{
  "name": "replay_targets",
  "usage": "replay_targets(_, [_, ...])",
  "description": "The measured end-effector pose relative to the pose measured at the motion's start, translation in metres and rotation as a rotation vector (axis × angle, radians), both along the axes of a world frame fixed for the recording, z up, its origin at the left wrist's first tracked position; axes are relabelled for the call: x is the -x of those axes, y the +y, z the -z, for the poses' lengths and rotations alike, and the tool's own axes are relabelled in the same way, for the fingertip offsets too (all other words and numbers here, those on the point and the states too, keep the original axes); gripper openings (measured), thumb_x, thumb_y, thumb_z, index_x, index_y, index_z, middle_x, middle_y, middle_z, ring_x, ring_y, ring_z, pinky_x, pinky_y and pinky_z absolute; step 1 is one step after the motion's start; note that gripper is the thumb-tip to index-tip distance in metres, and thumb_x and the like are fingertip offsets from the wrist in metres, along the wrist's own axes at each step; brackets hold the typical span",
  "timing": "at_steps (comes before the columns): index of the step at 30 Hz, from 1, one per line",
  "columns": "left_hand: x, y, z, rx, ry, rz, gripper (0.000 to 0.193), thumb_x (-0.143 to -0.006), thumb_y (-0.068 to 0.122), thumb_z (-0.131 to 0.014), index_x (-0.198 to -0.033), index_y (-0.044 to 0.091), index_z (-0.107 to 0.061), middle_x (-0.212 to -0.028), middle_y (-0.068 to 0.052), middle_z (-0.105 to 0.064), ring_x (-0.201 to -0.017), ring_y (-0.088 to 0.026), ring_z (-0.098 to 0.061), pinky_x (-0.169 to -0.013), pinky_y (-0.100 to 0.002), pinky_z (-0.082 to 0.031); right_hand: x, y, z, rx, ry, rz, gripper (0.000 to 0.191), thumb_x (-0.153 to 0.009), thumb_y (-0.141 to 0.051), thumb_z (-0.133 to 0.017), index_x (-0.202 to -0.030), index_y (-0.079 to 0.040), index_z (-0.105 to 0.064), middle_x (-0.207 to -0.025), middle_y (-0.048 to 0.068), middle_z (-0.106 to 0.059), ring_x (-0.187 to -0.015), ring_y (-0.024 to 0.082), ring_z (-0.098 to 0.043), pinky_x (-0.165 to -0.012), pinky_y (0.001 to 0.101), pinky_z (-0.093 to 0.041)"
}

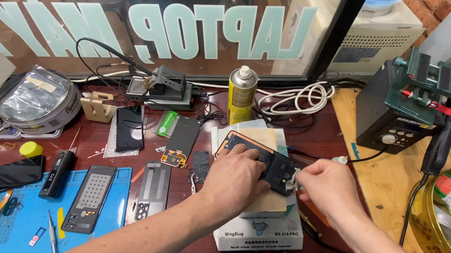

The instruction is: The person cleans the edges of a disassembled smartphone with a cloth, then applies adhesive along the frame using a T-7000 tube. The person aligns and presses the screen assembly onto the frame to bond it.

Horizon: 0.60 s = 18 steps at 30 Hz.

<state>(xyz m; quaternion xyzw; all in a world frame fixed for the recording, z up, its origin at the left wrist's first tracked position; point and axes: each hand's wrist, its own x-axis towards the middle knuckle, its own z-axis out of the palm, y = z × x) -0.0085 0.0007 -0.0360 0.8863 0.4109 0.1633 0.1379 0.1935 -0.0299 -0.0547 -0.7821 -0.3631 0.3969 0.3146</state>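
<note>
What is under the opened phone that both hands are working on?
The phone lies on a tan pad atop a white box-shaped machine. The left hand covers part of the pad.

Both hands are over the white box-shaped heating unit [257,238] at the middle of the bench. The left hand [235,179] lies flat on a dark, opened phone body [267,160], pressing it down on the unit's top. The right hand [329,187] pinches at the phone's right end, fingertips right against a small pale part there; what it grips is too small to tell. Behind them stands a yellow spray can [241,94], upright, beside a coil of white cable [296,98]. To the left, a blue work mat [22,216] carries a grey phone back panel [89,198] and small tools. A black station [395,117] sits on the right.
</note>
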Motion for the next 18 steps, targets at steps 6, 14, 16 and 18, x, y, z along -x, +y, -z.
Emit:
replay_targets(6, [0.000, 0.000, -0.001, 0.009, 0.026, -0.008, 0.026, -0.075, 0.030, -0.082, -0.085, 0.006, -0.078, -0.100, -0.009, -0.069, -0.106, -0.029, -0.060, -0.094, -0.048, -0.047, 0.008, -0.010, 0.001, -0.025, 0.030, 0.003, 0.012, -0.082, -0.008, -0.073, -0.077, 0.003, -0.071, -0.070, 0.012, -0.073, -0.056, 0.019, -0.068, -0.053, 0.0321, -0.054])
replay_targets(14, [0.002, 0.001, 0.001, 0.003, 0.013, -0.011, 0.026, -0.074, 0.030, -0.082, -0.086, 0.006, -0.078, -0.104, -0.008, -0.070, -0.108, -0.030, -0.060, -0.093, -0.048, -0.047, 0.005, 0.008, -0.012, -0.020, -0.041, -0.017, 0.012, -0.082, -0.009, -0.074, -0.079, 0.002, -0.071, -0.073, 0.010, -0.073, -0.058, 0.018, -0.067, -0.053, 0.0316, -0.053])
replay_targets(16, [0.003, 0.002, -0.001, 0.017, 0.020, -0.002, 0.028, -0.073, 0.030, -0.083, -0.088, 0.007, -0.077, -0.108, -0.008, -0.069, -0.110, -0.030, -0.060, -0.094, -0.048, -0.046, 0.006, -0.006, -0.007, 0.049, -0.014, -0.027, 0.011, -0.080, -0.008, -0.075, -0.078, 0.002, -0.072, -0.072, 0.010, -0.073, -0.057, 0.017, -0.066, -0.053, 0.0319, -0.054])
replay_targets(18, [0.005, 0.007, -0.003, -0.016, -0.018, 0.018, 0.033, -0.070, 0.031, -0.084, -0.093, 0.007, -0.077, -0.112, -0.007, -0.069, -0.112, -0.031, -0.060, -0.097, -0.048, -0.046, 0.008, -0.019, 0.001, 0.122, 0.043, -0.117, 0.011, -0.080, -0.007, -0.075, -0.078, 0.003, -0.072, -0.072, 0.011, -0.073, -0.056, 0.017, -0.066, -0.053, 0.0316, -0.055])
